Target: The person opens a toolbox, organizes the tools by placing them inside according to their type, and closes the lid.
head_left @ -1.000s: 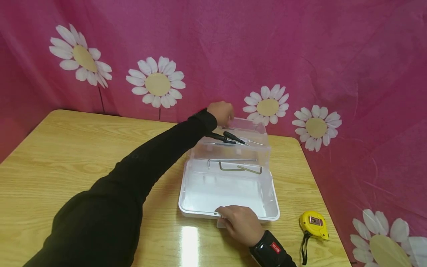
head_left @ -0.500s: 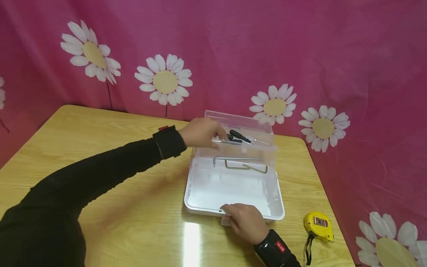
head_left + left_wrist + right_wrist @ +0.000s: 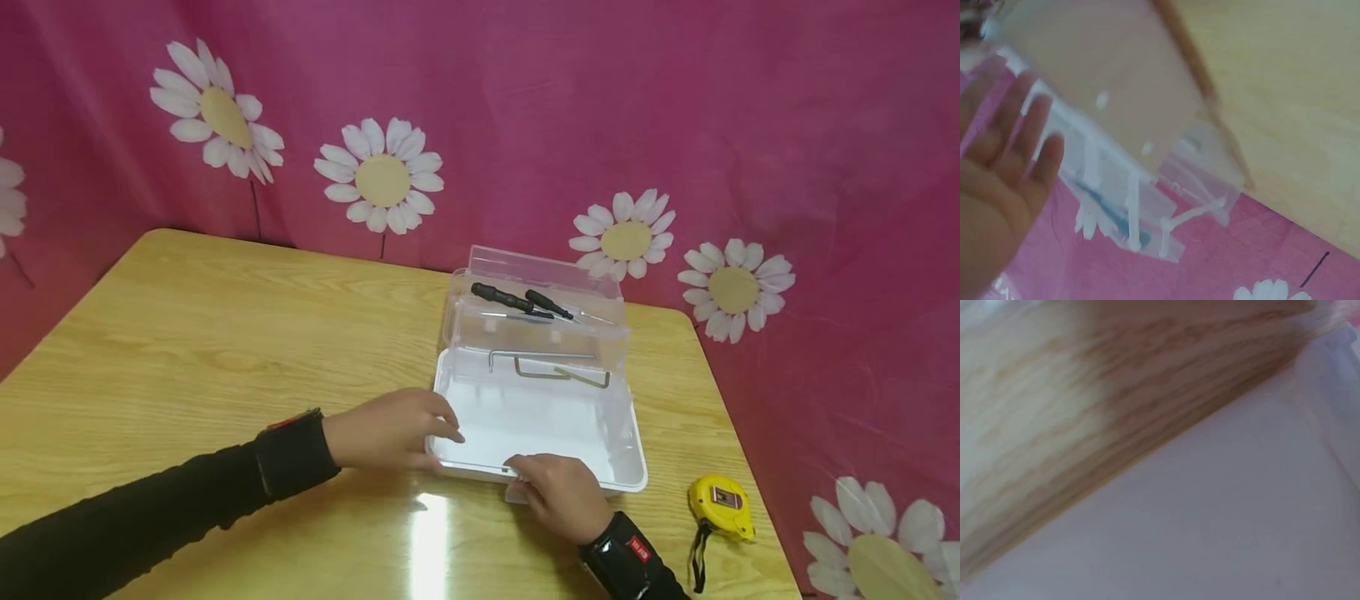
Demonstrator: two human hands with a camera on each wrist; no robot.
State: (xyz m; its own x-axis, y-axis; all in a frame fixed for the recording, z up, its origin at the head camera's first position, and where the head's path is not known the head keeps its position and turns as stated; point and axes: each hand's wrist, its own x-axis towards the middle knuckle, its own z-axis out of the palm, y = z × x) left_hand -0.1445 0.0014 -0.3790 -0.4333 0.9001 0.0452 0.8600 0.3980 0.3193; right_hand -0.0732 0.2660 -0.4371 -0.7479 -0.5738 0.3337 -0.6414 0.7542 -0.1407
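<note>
A white plastic toolbox with clear folding trays stands open on the table. Two black-handled screwdrivers lie in the upper tray, among other thin tools. Below them, a silver hex key and two brass-coloured hex keys are visible. My left hand is at the box's front left corner, fingers loosely extended and holding nothing; whether it touches the rim I cannot tell. My right hand grips the middle of the front rim, over the clear latch. The left wrist view shows the fingers apart, blurred, beside the box.
A yellow tape measure with a black strap lies right of the box, near the table's right edge. The wooden table extends to the left. A pink curtain with printed daisies hangs behind.
My left hand has come back from the upper tray, down and toward me, to the box's front left corner. My right hand keeps its place on the front rim. The view has shifted slightly.
</note>
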